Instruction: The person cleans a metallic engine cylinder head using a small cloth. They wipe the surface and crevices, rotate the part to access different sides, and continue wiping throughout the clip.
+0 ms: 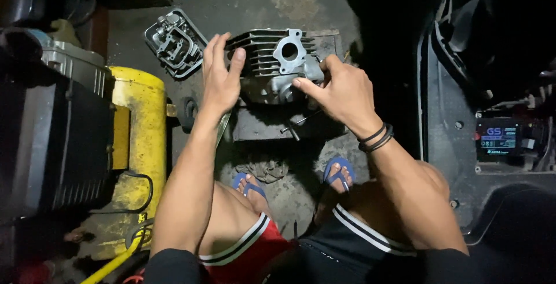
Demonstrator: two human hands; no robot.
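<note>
Now both hands grip a grey finned metal engine cylinder (272, 64), left hand (220, 78) flat on its fins, right hand (339, 90) pinching its flanged port. Left of the cylinder lies a grey open metal cover (174, 43), holding small fittings.

Scene dim overall. A single light from above falls on the centre of the concrete floor (301, 0), leaving both forearms, the left hand (220, 78), the right hand (339, 90) and the finned engine cylinder (269, 64) well lit and sharp. Top corners and right edge drop into near-black shadow. Mild glare on the yellow tank (139, 122). Slight wide-angle stretching at the edges.
</note>
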